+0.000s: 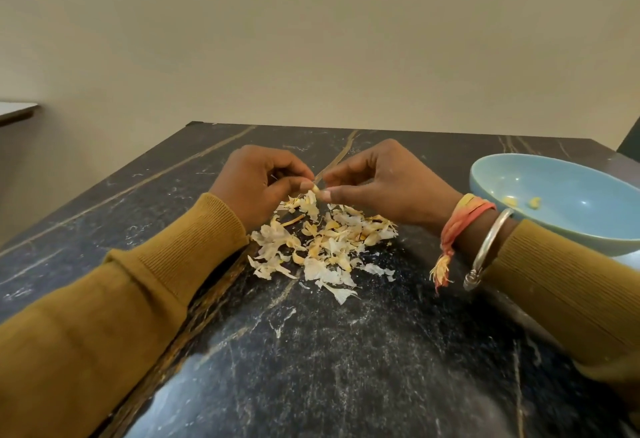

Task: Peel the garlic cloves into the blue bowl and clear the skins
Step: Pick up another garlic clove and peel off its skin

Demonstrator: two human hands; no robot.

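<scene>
Both hands up over the black marble table (346, 351): the left hand (258, 185) and right hand (377, 183) together pinch one garlic clove (316, 188) at their fingertips, just above the heap of skins (322, 247). To the right sits one blue bowl (561, 202), two peeled pieces (521, 201) inside.

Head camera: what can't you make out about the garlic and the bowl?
The garlic clove: head view, mostly covered by fingertips of the left hand and right hand; remaining skin unclear.
The blue bowl: head view, cut off by the right edge; full contents unseen.
The skin pile: head view, too small to tell whole cloves from skins.
</scene>
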